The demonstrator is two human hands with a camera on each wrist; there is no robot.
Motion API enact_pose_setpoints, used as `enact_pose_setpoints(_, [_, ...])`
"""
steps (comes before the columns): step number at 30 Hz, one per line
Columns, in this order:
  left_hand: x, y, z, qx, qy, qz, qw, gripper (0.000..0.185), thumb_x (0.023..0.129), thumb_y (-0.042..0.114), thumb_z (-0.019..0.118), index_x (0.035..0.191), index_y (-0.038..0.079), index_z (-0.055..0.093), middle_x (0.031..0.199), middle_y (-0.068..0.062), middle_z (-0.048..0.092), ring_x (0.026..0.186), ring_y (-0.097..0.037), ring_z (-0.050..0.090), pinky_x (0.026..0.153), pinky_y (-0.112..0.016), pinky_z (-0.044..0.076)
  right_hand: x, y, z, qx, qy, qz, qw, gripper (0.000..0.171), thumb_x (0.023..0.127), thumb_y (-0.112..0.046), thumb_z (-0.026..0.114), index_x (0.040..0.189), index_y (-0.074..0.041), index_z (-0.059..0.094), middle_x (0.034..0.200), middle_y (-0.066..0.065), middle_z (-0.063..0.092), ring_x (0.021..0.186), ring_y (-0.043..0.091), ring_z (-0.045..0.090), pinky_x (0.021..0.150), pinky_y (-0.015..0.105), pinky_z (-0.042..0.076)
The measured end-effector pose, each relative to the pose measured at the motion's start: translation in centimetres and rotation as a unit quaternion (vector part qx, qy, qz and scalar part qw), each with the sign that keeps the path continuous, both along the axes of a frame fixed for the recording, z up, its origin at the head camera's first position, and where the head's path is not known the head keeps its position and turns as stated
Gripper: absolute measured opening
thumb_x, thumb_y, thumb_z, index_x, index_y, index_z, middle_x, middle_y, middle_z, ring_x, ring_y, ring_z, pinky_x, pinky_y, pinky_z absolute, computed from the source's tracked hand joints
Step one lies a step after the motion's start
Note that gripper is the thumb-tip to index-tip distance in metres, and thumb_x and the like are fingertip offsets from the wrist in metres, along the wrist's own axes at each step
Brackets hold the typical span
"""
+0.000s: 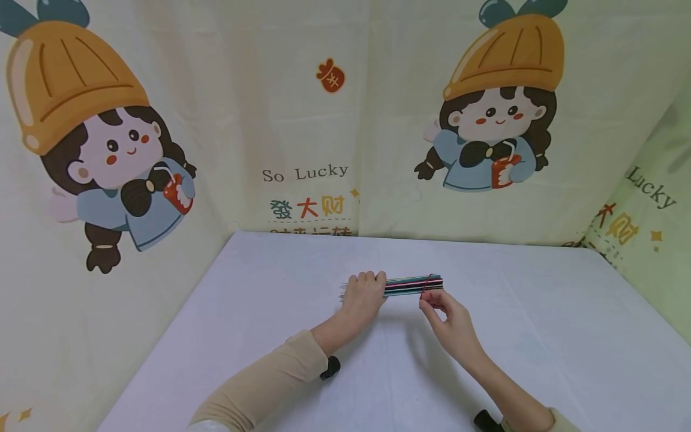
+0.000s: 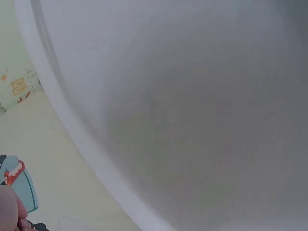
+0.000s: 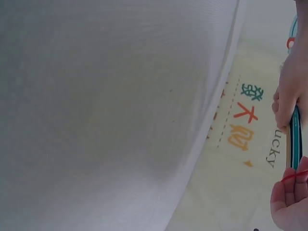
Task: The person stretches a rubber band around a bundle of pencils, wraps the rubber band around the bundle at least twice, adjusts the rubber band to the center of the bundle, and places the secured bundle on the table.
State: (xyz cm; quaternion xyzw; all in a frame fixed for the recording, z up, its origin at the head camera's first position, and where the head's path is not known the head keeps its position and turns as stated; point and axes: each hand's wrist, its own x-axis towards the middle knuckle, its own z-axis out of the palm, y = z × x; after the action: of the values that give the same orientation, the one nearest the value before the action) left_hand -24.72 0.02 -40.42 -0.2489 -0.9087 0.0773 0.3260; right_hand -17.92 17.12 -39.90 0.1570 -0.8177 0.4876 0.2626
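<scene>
A bundle of slim, long pencils [image 1: 405, 285], teal, black, dark red and white, is held up above the table. My left hand [image 1: 364, 297] grips it near its left end, where thin tips stick out past the hand. Around the right end runs a thin red band [image 1: 424, 287]; whether it is rubber or string I cannot tell. Thumb and fingertips of my right hand [image 1: 452, 324] pinch this band at its lower side. In the right wrist view the band [image 3: 293, 176] stretches across the fingers. The left wrist view catches only a sliver of the left hand [image 2: 7, 209].
A white-covered table [image 1: 227, 312] spreads beneath both hands. Behind it hangs a cream curtain [image 1: 302, 132] printed with cartoon figures and lettering. Black wrist-worn pieces show beside the left sleeve [image 1: 270, 372] and the right forearm [image 1: 507, 390].
</scene>
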Motion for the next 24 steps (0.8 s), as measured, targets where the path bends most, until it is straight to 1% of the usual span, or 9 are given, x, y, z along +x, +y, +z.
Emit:
enact_pose_setpoints(4, [-0.1, -0.2, 0.5, 0.004, -0.014, 0.015, 0.9998, 0.032, 0.077, 0.039, 0.07, 0.081, 0.012, 0.054, 0.069, -0.002, 0.06, 0.061, -0.013, 0.055, 0.052, -0.026, 0.039, 0.2, 0.3, 0.0, -0.006, -0.06, 0.009, 0.998, 0.007, 0.085, 0.001, 0.059, 0.091, 0.002, 0.062, 0.083, 0.005, 0.063, 0.075, 0.004, 0.057, 0.071, 0.014, 0.045])
enact_pose_setpoints(8, [-0.3, -0.3, 0.8, 0.009, -0.026, 0.027, 0.9993, 0.031, 0.078, 0.038, 0.069, 0.081, 0.011, 0.054, 0.069, -0.002, 0.06, 0.061, -0.013, 0.055, 0.052, -0.026, 0.04, 0.5, 0.4, 0.1, -0.017, -0.078, 0.069, 0.994, 0.011, 0.09, -0.003, 0.053, 0.094, 0.0, 0.062, 0.078, 0.004, 0.061, 0.078, 0.008, 0.055, 0.075, 0.018, 0.042])
enact_pose_setpoints(10, [-0.4, -0.2, 1.0, 0.013, -0.034, 0.032, 0.9989, 0.03, 0.079, 0.037, 0.068, 0.082, 0.011, 0.055, 0.07, -0.003, 0.061, 0.061, -0.013, 0.055, 0.052, -0.026, 0.04, 0.6, 0.4, 0.0, -0.029, -0.052, 0.11, 0.992, 0.012, 0.091, 0.0, 0.05, 0.093, 0.0, 0.061, 0.075, 0.006, 0.059, 0.079, 0.009, 0.053, 0.076, 0.016, 0.04])
enact_pose_setpoints(14, [-0.6, -0.1, 1.3, 0.02, -0.055, 0.037, 0.9976, 0.028, 0.081, 0.035, 0.066, 0.086, 0.009, 0.056, 0.072, -0.004, 0.062, 0.061, -0.014, 0.054, 0.052, -0.026, 0.041, 0.4, 0.2, -0.1, -0.016, 0.064, 0.166, 0.984, 0.023, 0.084, 0.018, 0.045, 0.089, 0.002, 0.06, 0.072, 0.005, 0.058, 0.078, 0.011, 0.054, 0.096, 0.02, 0.035])
enact_pose_setpoints(17, [-0.6, 0.0, 1.4, 0.024, -0.068, 0.04, 0.9966, 0.028, 0.082, 0.034, 0.066, 0.087, 0.009, 0.057, 0.073, -0.004, 0.063, 0.06, -0.014, 0.053, 0.052, -0.025, 0.041, 0.1, -0.1, -0.1, -0.014, 0.114, 0.19, 0.975, 0.031, 0.079, 0.026, 0.04, 0.09, 0.006, 0.06, 0.076, 0.005, 0.06, 0.078, 0.011, 0.056, 0.095, 0.022, 0.038])
enact_pose_setpoints(19, [-0.6, 0.1, 1.4, 0.032, -0.076, 0.041, 0.9958, 0.027, 0.082, 0.033, 0.066, 0.086, 0.008, 0.057, 0.071, -0.004, 0.062, 0.059, -0.014, 0.053, 0.051, -0.026, 0.042, 0.0, -0.3, -0.2, -0.04, 0.104, 0.197, 0.974, 0.03, 0.08, 0.026, 0.038, 0.092, 0.009, 0.06, 0.082, 0.003, 0.062, 0.078, 0.01, 0.058, 0.086, 0.019, 0.043])
enact_pose_setpoints(22, [-0.6, 0.2, 1.4, 0.048, -0.082, 0.042, 0.9946, 0.025, 0.083, 0.032, 0.065, 0.084, 0.008, 0.056, 0.069, -0.004, 0.061, 0.058, -0.014, 0.054, 0.05, -0.026, 0.042, -0.1, -0.7, -0.2, -0.119, 0.049, 0.209, 0.969, 0.023, 0.086, 0.02, 0.038, 0.095, 0.014, 0.058, 0.09, 0.0, 0.064, 0.081, 0.009, 0.061, 0.078, 0.019, 0.048])
enact_pose_setpoints(23, [-0.6, 0.2, 1.4, 0.055, -0.082, 0.04, 0.9943, 0.025, 0.083, 0.031, 0.065, 0.083, 0.008, 0.056, 0.069, -0.004, 0.061, 0.058, -0.014, 0.054, 0.05, -0.027, 0.042, -0.2, -0.8, -0.2, -0.154, 0.026, 0.212, 0.965, 0.022, 0.088, 0.017, 0.039, 0.097, 0.014, 0.058, 0.091, -0.001, 0.064, 0.082, 0.009, 0.062, 0.079, 0.021, 0.048])
enact_pose_setpoints(24, [-0.6, 0.2, 1.4, 0.061, -0.081, 0.039, 0.9941, 0.024, 0.083, 0.03, 0.064, 0.083, 0.008, 0.056, 0.068, -0.004, 0.061, 0.057, -0.015, 0.055, 0.05, -0.027, 0.042, -0.2, -0.9, -0.1, -0.201, 0.001, 0.221, 0.954, 0.021, 0.089, 0.015, 0.04, 0.099, 0.013, 0.059, 0.091, 0.0, 0.065, 0.083, 0.01, 0.063, 0.079, 0.023, 0.048])
